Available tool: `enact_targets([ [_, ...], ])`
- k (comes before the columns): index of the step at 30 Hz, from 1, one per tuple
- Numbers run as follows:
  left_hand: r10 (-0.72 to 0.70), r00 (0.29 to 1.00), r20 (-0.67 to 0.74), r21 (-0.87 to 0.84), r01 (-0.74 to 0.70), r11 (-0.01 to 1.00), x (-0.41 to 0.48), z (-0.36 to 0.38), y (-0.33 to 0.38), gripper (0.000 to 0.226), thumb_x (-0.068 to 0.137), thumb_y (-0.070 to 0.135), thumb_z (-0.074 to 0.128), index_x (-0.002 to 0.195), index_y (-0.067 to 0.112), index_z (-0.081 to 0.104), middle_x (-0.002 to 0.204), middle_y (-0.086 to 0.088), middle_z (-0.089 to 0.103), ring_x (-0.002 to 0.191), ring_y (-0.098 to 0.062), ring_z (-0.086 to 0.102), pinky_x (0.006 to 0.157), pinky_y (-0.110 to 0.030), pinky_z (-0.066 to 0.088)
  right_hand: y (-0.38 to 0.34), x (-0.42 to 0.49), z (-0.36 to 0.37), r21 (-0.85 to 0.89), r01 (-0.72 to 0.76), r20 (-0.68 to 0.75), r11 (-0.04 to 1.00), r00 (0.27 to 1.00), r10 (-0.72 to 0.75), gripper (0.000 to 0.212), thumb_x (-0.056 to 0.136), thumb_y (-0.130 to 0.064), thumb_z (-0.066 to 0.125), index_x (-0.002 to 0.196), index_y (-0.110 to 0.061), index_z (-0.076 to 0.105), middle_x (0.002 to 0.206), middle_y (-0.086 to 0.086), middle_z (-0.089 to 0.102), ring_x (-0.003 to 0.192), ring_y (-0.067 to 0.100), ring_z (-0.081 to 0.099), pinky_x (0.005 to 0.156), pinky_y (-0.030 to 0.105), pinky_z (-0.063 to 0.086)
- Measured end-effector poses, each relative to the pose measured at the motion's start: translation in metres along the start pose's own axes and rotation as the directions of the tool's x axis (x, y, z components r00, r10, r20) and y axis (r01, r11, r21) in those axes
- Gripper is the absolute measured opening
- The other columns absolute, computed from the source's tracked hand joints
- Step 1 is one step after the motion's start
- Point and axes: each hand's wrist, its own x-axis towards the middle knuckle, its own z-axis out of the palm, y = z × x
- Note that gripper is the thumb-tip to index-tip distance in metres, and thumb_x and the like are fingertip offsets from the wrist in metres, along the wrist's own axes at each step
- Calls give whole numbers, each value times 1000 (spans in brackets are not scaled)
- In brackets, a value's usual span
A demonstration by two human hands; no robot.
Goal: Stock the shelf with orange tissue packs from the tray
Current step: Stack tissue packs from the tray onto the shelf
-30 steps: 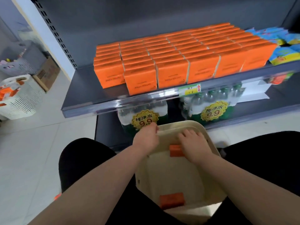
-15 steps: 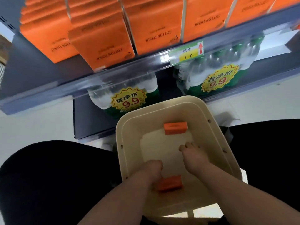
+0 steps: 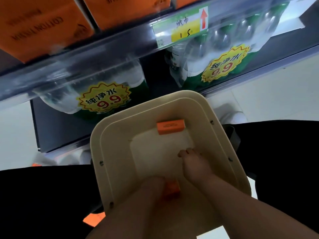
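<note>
1. The cream tray (image 3: 96, 152) sits low between the person's knees, with black trousers (image 3: 43, 195) on either side of it.
2. 2 orange tissue packs are inside the tray. The far pack (image 3: 170, 126) lies against the tray's far wall, apart from both hands.
3. The near pack (image 3: 171, 188) lies at the tray's near end, and only its right part shows past the hand over it.
4. The left hand (image 3: 151, 187) reaches down into the tray's near end and covers the near pack's left side. It is blurred, so I cannot tell whether the fingers clasp the pack or merely rest on it.
5. The right hand (image 3: 195, 168) is in the tray's right half, just beside the near pack. Its fingers (image 3: 188, 151) are loosely extended toward the far wall and hold nothing.
6. Beyond the tray's far rim runs the front edge of the shelf (image 3: 103, 54), with stocked packs (image 3: 43, 28) standing on it in orange rows. A price tag (image 3: 181, 26) with a red arrow is fixed to that edge.
7. Below the shelf are 2 wrapped bundles of water bottles, each with a yellow 9.9 sticker. The left bundle (image 3: 103, 99) is beyond the tray's far-left corner and the right bundle (image 3: 222, 66) is beyond its far-right corner.
8. An orange scrap (image 3: 94, 219) shows just off the tray's near-left corner.
</note>
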Motion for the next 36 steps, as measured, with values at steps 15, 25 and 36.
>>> enact_targets([
  [15,-125,890,-438,-19,130,991,8,-42,-49,33,96,15,41,129,9,39,128,-11,50,111,-28,57,88,-35,46,-20,93,-43,-65,-1,-223,998,975,-14,46,89,-11,44,133,-25,41,130,3,45,122,24,42,97,39,33],
  [25,-154,922,-356,-99,126,987,23,-40,-54,39,96,13,42,133,8,34,131,-11,48,114,-29,56,90,-36,45,-18,124,-34,-167,17,-59,986,998,-27,44,95,-16,39,138,-23,37,137,5,41,127,24,38,102,37,30],
  [36,-173,847,-502,-241,54,969,-19,-56,-38,48,90,26,54,130,13,32,121,-10,57,107,-28,60,84,-36,47,-30,66,-54,-149,-44,-213,988,977,12,35,91,-15,41,125,-23,44,127,4,49,119,25,46,94,37,36],
])
